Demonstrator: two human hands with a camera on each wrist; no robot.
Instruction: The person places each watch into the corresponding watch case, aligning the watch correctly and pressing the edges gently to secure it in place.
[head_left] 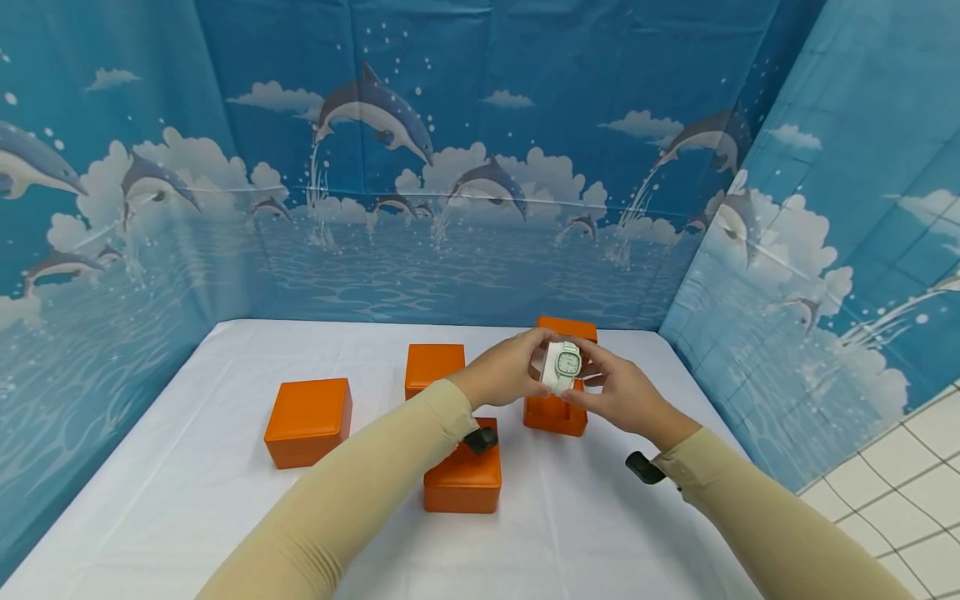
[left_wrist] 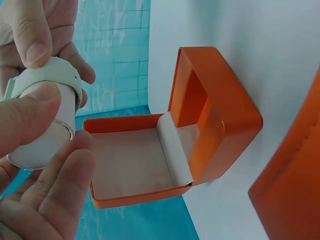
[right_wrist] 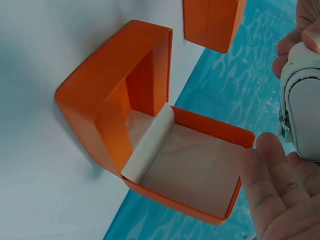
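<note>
Both hands hold a pale green wristwatch (head_left: pixel 568 363) wrapped around a white cushion (left_wrist: pixel 37 135), raised over the table. My left hand (head_left: pixel 502 367) grips the cushion from the left, its thumb lying across the cushion's end and the strap edge. From the other side my right hand (head_left: pixel 626 396) pinches the watch, with its thumb on the strap in the left wrist view. Below the hands stands an orange box (head_left: pixel 555 414) with its lid (left_wrist: pixel 132 160) swung back, showing a pale lining. In the right wrist view its inside looks bare.
Three other orange boxes sit on the white-covered table (head_left: pixel 225 517), lids down: one at the left (head_left: pixel 307 417), one farther back (head_left: pixel 435 362), and one near the front (head_left: pixel 461 487) under my left forearm. A blue dolphin curtain (head_left: pixel 465 267) encloses the back and sides.
</note>
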